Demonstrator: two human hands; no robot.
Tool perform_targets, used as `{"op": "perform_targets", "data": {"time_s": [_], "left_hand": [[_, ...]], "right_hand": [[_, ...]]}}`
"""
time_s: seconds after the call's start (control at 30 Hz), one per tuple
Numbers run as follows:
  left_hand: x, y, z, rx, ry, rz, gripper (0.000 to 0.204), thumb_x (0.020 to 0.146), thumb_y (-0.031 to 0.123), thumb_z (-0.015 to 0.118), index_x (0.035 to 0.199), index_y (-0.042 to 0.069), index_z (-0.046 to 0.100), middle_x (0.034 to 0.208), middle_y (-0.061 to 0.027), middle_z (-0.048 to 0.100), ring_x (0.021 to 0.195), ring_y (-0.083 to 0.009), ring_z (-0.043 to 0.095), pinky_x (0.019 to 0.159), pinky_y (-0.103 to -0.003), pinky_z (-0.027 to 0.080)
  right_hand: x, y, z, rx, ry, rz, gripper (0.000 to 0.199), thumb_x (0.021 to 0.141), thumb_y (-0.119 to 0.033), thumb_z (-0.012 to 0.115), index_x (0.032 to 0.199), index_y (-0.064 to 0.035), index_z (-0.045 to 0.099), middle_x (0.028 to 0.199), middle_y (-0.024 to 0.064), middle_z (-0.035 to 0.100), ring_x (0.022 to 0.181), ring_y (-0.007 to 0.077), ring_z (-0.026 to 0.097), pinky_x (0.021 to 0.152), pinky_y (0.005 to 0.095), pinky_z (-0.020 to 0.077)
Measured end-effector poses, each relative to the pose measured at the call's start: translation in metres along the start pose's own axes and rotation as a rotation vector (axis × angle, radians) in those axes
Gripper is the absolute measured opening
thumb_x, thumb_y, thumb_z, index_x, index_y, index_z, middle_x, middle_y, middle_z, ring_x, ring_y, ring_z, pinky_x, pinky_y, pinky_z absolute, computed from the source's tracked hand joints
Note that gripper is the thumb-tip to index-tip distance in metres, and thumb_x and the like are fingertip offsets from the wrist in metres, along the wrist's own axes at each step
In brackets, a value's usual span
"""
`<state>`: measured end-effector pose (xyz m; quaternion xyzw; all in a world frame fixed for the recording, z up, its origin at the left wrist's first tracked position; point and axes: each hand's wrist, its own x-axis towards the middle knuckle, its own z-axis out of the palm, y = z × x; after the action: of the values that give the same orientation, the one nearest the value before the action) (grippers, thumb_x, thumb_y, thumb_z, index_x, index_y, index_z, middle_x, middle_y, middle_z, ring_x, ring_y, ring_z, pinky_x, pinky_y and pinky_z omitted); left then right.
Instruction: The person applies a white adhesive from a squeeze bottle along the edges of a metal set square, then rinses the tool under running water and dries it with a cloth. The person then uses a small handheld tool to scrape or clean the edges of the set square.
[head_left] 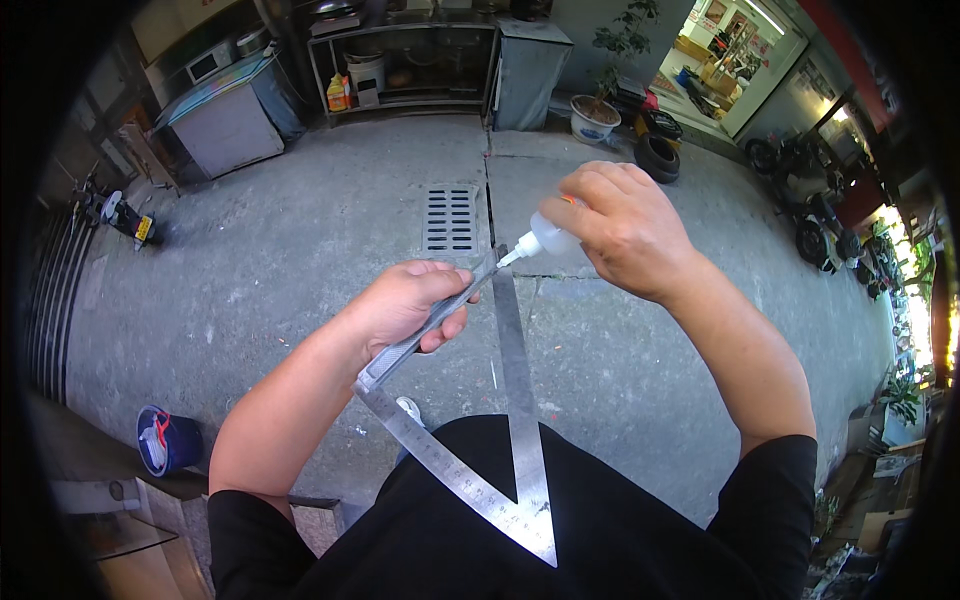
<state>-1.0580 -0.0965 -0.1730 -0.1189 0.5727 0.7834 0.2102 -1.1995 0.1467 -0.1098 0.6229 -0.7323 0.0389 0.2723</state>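
Note:
Ahead of my chest is a triangular metal ruler (450, 465), with two flat steel strips meeting in a point near my shirt and a grey textured bar as its third side. One strip carries scale markings. My left hand (410, 305) is closed round the textured bar (405, 350), thumb on top near its far end. In my right hand (625, 230), a small white squeeze bottle (545, 237) is tilted down to the left. Its narrow nozzle reaches the bar's far end, where the second strip joins; whether they touch I cannot tell. My right fingertips are partly hidden.
Grey concrete floor (300, 240) spreads below, with a drain grate (451, 218) just ahead. A blue bucket (168, 440) stands at the lower left. Farther off are a metal shelf (405, 100), cabinets, a potted plant (594, 118), tyres (657, 158) and parked motorbikes (825, 235).

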Motion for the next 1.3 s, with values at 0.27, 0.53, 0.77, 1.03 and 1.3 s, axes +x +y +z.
{"op": "perform_targets", "data": {"time_s": [0.27,0.53,0.77,1.03,1.3], "left_hand": [[-0.0022,-0.0026,-0.0010,0.014,-0.015,0.017,0.026,0.106,0.024,0.051,0.103,0.000,0.060,0.062,-0.0051,0.061,0.040,-0.0087,0.049,0.040,-0.023,0.038],[-0.0028,-0.0009,0.0006,0.018,-0.006,0.025,0.026,0.106,0.024,0.050,0.103,0.001,0.060,0.062,-0.0039,0.061,0.040,-0.0075,0.049,0.039,-0.022,0.038],[-0.0028,0.0003,0.0004,0.019,-0.013,0.025,0.026,0.106,0.024,0.049,0.104,0.001,0.060,0.062,-0.0034,0.062,0.040,-0.0071,0.049,0.040,-0.021,0.038],[0.0001,-0.0004,0.0007,0.036,0.004,0.026,0.025,0.106,0.024,0.050,0.103,0.001,0.061,0.062,-0.0037,0.062,0.040,-0.0074,0.050,0.040,-0.022,0.039],[0.0007,-0.0002,0.0014,0.035,0.001,0.027,0.025,0.106,0.024,0.050,0.102,0.001,0.060,0.062,-0.0041,0.062,0.040,-0.0080,0.050,0.040,-0.022,0.039]], "right_hand": [[0.0040,-0.0021,-0.0022,-0.028,0.010,-0.033,0.027,0.082,-0.007,0.064,0.107,-0.0123,0.072,0.099,0.0047,0.065,0.101,0.0238,0.062,0.086,0.0381,0.0477],[0.0043,-0.0020,-0.0032,-0.033,0.013,-0.029,0.027,0.081,-0.007,0.065,0.107,-0.0121,0.072,0.098,0.0050,0.065,0.100,0.0239,0.062,0.086,0.0380,0.0479],[0.0030,-0.0018,-0.0024,-0.036,0.033,-0.026,0.027,0.081,-0.008,0.064,0.107,-0.0116,0.072,0.099,0.0057,0.065,0.101,0.0248,0.062,0.085,0.0385,0.0476],[0.0014,-0.0053,-0.0027,-0.030,0.031,-0.017,0.027,0.081,-0.008,0.064,0.107,-0.0116,0.072,0.099,0.0059,0.065,0.101,0.0250,0.062,0.085,0.0390,0.0473],[0.0009,-0.0024,-0.0005,-0.057,0.038,-0.022,0.028,0.080,-0.008,0.066,0.107,-0.0119,0.072,0.099,0.0050,0.065,0.102,0.0250,0.063,0.085,0.0385,0.0476]]}}
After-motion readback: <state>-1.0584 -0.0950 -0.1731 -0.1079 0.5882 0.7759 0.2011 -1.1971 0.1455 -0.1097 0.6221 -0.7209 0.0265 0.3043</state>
